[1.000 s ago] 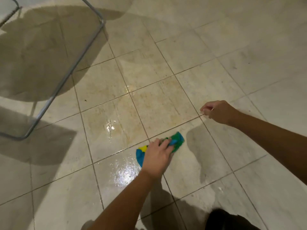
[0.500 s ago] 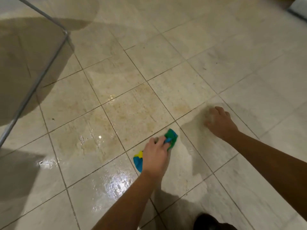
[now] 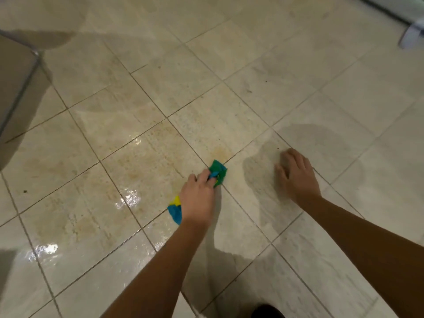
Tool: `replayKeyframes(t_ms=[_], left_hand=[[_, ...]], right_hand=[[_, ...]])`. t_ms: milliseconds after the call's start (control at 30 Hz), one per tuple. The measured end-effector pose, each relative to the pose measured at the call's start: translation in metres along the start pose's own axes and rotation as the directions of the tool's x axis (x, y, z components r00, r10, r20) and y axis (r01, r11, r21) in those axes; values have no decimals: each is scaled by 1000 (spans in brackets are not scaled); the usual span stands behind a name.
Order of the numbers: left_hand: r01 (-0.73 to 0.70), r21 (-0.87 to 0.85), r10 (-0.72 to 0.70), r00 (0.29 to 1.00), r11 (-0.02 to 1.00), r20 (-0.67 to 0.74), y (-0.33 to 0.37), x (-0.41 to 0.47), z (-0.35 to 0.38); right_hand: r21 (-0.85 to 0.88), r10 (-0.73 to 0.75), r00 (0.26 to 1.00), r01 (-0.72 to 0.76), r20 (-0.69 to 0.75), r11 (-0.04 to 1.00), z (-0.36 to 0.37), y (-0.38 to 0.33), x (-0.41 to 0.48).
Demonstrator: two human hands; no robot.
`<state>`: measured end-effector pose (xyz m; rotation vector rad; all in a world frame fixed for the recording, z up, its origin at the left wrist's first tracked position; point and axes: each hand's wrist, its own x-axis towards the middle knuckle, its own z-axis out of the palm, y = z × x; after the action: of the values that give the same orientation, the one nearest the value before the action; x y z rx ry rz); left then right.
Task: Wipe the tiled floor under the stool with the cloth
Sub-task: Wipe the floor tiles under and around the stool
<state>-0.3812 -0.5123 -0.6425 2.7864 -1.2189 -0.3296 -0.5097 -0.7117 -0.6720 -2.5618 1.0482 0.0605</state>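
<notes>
A small green, blue and yellow cloth (image 3: 219, 171) lies bunched on the beige tiled floor (image 3: 142, 161), right at a grout crossing. My left hand (image 3: 199, 198) covers most of it and grips it, pressing it down; a green end shows ahead of the fingers and a blue-yellow end behind the wrist. My right hand (image 3: 298, 177) rests flat on a tile to the right, fingers spread, holding nothing. Of the stool only a thin metal frame bar (image 3: 21, 92) shows at the far left edge.
Wet, shiny patches and brownish stains cover the tiles left of the cloth. A white object (image 3: 410, 35) stands at the top right corner. A dark shape (image 3: 267, 312) sits at the bottom edge between my arms.
The view has swung right, so the stool frame slid toward the left edge. My left hand with the cloth stays near the grout crossing. My right hand uncurled and now lies flat on the floor.
</notes>
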Motion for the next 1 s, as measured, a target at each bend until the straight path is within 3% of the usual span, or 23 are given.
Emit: replayKeyframes(t_ms=[67, 133, 267, 367, 467, 533, 600, 733, 800, 900, 1000], left_hand=[[-71, -19, 71, 997, 997, -7, 17, -17, 6], [-179, -19, 180, 980, 984, 84, 33, -21, 9], [-490, 108, 474, 869, 865, 139, 48, 4, 7], [-425, 160, 417, 905, 891, 82, 38, 30, -3], [-174, 149, 172, 985, 973, 25, 18, 45, -9], [-87, 107, 87, 996, 990, 0, 12, 37, -7], [-131, 78, 135, 990, 988, -46, 19, 18, 1], [-386, 120, 377, 922, 915, 91, 48, -2, 12], [-445, 164, 445, 895, 881, 35, 52, 10, 17], [-368, 181, 387, 918, 912, -83, 49, 39, 0], [-191, 220, 188, 982, 957, 35, 31, 65, -4]], right_hand=[[-19, 6, 1000, -6, -3, 1000, 5, 4, -1], [-33, 8, 1000, -8, -17, 999, 9, 3, -2], [-68, 3, 999, -6, -48, 998, 15, 2, -3], [-91, -17, 999, 12, -52, 996, 16, 7, -2], [-107, -18, 999, 13, -47, 994, 17, 10, -1], [-118, -15, 998, 8, -58, 993, 17, 10, 0], [-117, -14, 998, 6, -63, 993, 18, 9, -1], [-93, -13, 997, 6, -76, 996, 17, 7, -1], [-90, -12, 997, 5, -77, 996, 17, 7, -1], [-93, -19, 997, 12, -75, 996, 16, 7, 1], [-97, -26, 997, 20, -69, 995, 15, 7, 2]])
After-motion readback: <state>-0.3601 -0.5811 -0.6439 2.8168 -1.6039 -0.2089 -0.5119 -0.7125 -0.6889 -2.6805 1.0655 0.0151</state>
